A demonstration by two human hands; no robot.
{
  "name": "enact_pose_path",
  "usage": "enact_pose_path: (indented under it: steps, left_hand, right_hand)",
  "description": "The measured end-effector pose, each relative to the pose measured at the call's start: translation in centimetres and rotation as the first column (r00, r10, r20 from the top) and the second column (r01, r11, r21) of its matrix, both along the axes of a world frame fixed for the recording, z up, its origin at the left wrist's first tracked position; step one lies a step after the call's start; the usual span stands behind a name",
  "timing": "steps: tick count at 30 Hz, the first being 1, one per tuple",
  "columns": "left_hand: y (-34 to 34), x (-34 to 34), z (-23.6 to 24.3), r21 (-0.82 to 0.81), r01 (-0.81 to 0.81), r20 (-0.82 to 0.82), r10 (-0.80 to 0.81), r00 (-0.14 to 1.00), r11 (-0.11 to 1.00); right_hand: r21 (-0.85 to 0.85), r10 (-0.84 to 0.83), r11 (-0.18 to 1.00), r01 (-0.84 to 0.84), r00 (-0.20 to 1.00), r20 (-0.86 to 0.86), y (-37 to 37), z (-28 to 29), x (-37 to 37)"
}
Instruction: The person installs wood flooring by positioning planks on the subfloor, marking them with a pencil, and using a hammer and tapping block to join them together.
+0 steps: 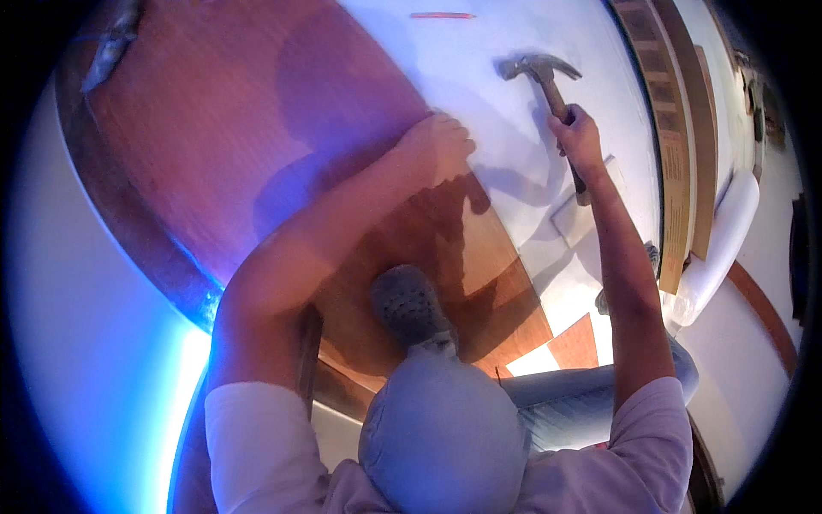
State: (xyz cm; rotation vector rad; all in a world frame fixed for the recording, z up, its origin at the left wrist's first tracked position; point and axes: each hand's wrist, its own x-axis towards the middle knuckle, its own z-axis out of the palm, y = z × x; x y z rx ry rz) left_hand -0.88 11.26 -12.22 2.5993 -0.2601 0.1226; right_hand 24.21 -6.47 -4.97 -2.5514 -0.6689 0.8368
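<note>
A claw hammer point(551, 94) with a dark metal head is in my right hand point(579, 141), whose fingers wrap round the handle. The hammer is over the white sheet point(479, 64), with its head pointing away from me. At the edge of the reddish-brown wooden floor panels point(214, 103), my left hand point(440, 147) is closed with its fingers curled down. What those fingers hold, if anything, is hidden. My foot in a dark grey shoe point(406, 304) rests on the panels below my left arm.
A red pencil point(443, 15) lies on the white sheet at the far side. Long cardboard packaging point(672, 163) and a white roll point(726, 231) lie along the right. A small wooden offcut point(574, 346) is beside my leg. Something grey point(109, 56) lies at the far left.
</note>
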Motion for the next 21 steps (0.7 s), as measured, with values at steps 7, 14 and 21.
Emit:
enact_pose_path:
  steps: [7,14,21]
  left_hand:
    - [-0.5,3.6,2.5,-0.222,-0.366,-0.543,0.197,0.816,0.904]
    - [7.1,-0.5,1.5,-0.35,-0.697,-0.075,0.723,0.686,0.625]
    - [15.3,-14.5,-1.4,0.294,-0.826,0.177,0.821,0.542,0.482]
  right_hand:
    - [-0.02,0.128,0.991,-0.129,0.934,0.332,-8.2,-3.8,2.8]
    - [-0.158,0.319,0.947,-0.279,0.768,0.555,-9.2,-4.3,5.6]
    - [0.07,0.224,0.902,-0.426,0.6,0.768,-5.3,-3.7,2.2]
